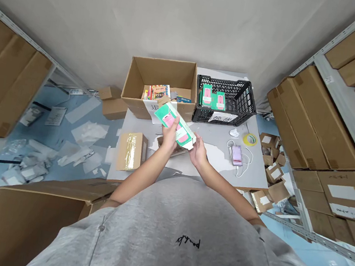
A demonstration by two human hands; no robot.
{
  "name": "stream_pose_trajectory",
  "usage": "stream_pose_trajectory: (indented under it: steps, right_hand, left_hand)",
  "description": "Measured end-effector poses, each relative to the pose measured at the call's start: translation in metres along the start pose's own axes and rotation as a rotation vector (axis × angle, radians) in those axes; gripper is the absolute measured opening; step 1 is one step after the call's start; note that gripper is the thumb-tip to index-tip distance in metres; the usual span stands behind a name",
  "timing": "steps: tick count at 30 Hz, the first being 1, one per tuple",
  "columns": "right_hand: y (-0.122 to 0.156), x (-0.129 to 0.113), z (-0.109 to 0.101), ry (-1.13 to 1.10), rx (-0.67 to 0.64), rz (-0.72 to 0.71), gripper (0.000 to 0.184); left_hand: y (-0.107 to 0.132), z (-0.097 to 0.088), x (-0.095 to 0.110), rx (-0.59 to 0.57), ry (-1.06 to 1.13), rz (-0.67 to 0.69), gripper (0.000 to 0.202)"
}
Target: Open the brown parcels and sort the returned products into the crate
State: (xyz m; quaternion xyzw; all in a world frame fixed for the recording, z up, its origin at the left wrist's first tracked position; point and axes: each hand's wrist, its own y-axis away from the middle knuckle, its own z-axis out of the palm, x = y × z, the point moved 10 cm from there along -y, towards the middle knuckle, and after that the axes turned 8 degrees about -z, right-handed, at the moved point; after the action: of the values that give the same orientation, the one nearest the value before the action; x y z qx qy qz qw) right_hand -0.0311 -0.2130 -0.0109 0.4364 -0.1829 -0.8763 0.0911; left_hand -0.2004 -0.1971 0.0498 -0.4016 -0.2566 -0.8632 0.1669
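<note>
My left hand point(169, 135) grips a flat green carton with pink panels point(176, 125), tilted across the table's middle. Its far end points up and to the left, and a white end flap sticks out at the lower right. My right hand point(199, 151) is just beside that flap, with its fingers spread and its thumb raised. It holds nothing that I can see. Behind the carton stands an open cardboard box point(161, 81) with colourful books inside. A black plastic crate point(230, 110) beside it holds green-and-pink cartons point(211, 98).
On the white table point(217, 156) lie a taped brown box point(131, 151), a phone with a white cable point(237, 155) and a yellow tape roll point(250, 139). Metal shelves point(319, 123) stacked with cartons flank the table. Paper scraps litter the blue floor point(62, 120).
</note>
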Motion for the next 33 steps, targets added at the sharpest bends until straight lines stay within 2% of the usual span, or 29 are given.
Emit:
stream_pose_trajectory:
  steps: [4, 7, 10, 14, 19, 26, 30, 33]
  right_hand:
    - [0.003, 0.012, 0.025, -0.157, -0.019, 0.069, 0.041]
    - [-0.003, 0.015, 0.023, -0.147, 0.072, 0.072, 0.045]
    - [-0.007, 0.012, 0.015, -0.103, 0.134, -0.001, 0.045]
    - [0.001, 0.005, 0.018, -0.047, 0.049, -0.108, 0.045]
    - [0.011, 0.007, 0.028, -0.061, 0.041, -0.093, 0.038]
    - [0.002, 0.008, 0.043, -0.120, 0.029, -0.049, 0.046]
    - [0.005, 0.000, 0.040, -0.126, 0.009, -0.061, 0.043]
    - [0.012, -0.002, 0.046, -0.132, -0.033, -0.014, 0.040]
  left_hand:
    - [0.009, -0.006, -0.005, 0.047, -0.030, 0.107, 0.078]
    - [0.012, -0.005, -0.007, 0.037, -0.090, 0.160, 0.082]
    - [0.009, -0.004, -0.003, 0.048, -0.082, 0.188, 0.081]
    - [0.005, -0.011, 0.009, 0.123, -0.058, 0.230, 0.078]
    - [0.011, -0.019, 0.013, 0.171, -0.126, 0.313, 0.081]
    - [0.023, -0.010, 0.003, 0.122, -0.289, 0.287, 0.085]
    - [0.023, -0.008, 0.006, 0.098, -0.243, 0.278, 0.085]
    - [0.024, -0.008, 0.005, 0.075, -0.187, 0.259, 0.082]
